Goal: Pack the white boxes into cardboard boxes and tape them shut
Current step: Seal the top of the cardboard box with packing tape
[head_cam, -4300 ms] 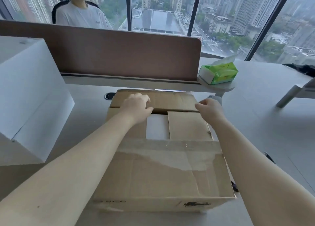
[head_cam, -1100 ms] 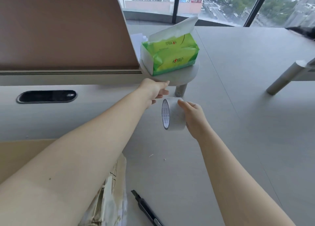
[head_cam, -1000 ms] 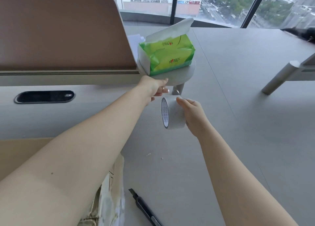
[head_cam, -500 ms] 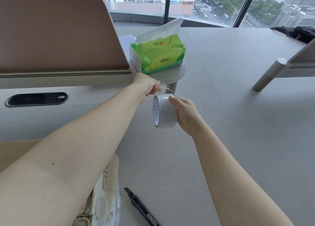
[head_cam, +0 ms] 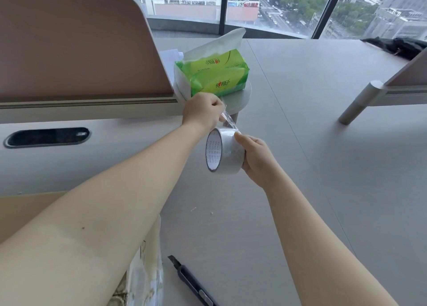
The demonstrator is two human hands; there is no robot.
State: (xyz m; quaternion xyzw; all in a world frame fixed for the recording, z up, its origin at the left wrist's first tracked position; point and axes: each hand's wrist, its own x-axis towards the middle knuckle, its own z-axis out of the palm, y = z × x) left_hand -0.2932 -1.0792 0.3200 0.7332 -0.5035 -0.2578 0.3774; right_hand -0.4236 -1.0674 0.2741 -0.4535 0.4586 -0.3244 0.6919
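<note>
The right hand (head_cam: pixel 256 160) is gripping a roll of clear tape (head_cam: pixel 225 152), its fingers curled around the far side of the roll and the thumb pressing on the top edge, holding it up above the grey counter (head_cam: pixel 323 167) with the printed cardboard core facing left. Just above and to the left of that hand, the left hand (head_cam: pixel 203 111) is pinching the free end of the tape (head_cam: pixel 227 118) between thumb and fingers, the rest of the hand closed into a loose fist. The short clear strip is stretching between the pinch and the top of the roll, so the two hands are sitting very near each other with only that strip between them.

Directly beyond the left hand, a green tissue pack (head_cam: pixel 215 74) is lying on a small round shelf (head_cam: pixel 245 98) at the end of a brown desk divider (head_cam: pixel 76 47); a white tissue is sticking up from its top. Far to the left of the left hand, a dark oval cable slot (head_cam: pixel 46 136) is sitting in the counter.

Under the left forearm, nearer to the person than both hands, a corner of the cardboard box (head_cam: pixel 20 211) is showing, with crinkled old tape down its side. Below the right hand, close to the person, a black utility knife (head_cam: pixel 191 282) is lying flat on the counter, just beside the box. No white box is showing in this view.
</note>
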